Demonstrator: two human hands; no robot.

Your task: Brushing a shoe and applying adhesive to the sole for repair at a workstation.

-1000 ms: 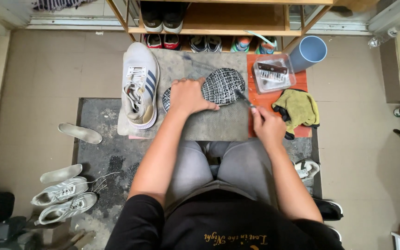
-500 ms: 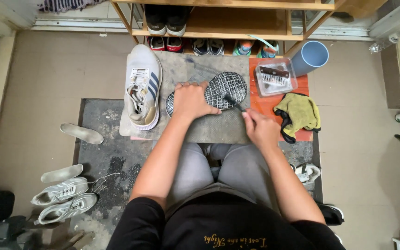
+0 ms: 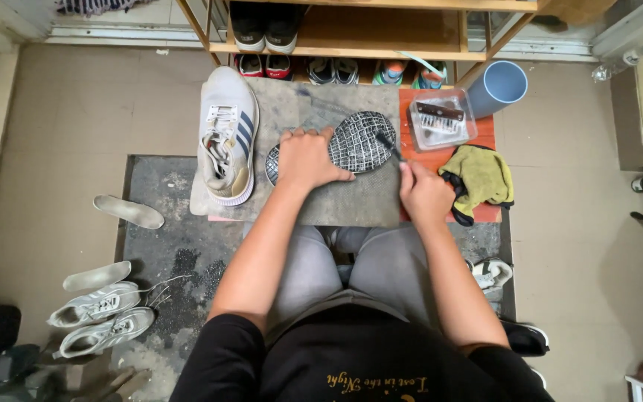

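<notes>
A shoe lies sole-up [image 3: 359, 141] on a grey work board [image 3: 351, 201] across my lap; its black sole has a pale grid pattern. My left hand [image 3: 308, 158] presses flat on the sole's middle and heel, pinning it down. My right hand [image 3: 423, 195] grips a thin dark tool [image 3: 390, 145] whose tip touches the right edge of the sole near the toe. A white sneaker with dark side stripes [image 3: 227, 134] stands upright on the board's left end, apart from both hands.
An orange mat [image 3: 485, 138] at right carries a clear plastic box [image 3: 440, 119] and a yellow-green rag [image 3: 481, 179]. A blue cup [image 3: 496, 88] stands behind it. A shoe shelf [image 3: 351, 37] is ahead. An insole [image 3: 128, 212] and pale sneakers [image 3: 98, 316] lie on the floor at left.
My right hand has moved up and left from beside the rag, bringing the tool's tip to the sole's edge. My left hand keeps pressing the shoe.
</notes>
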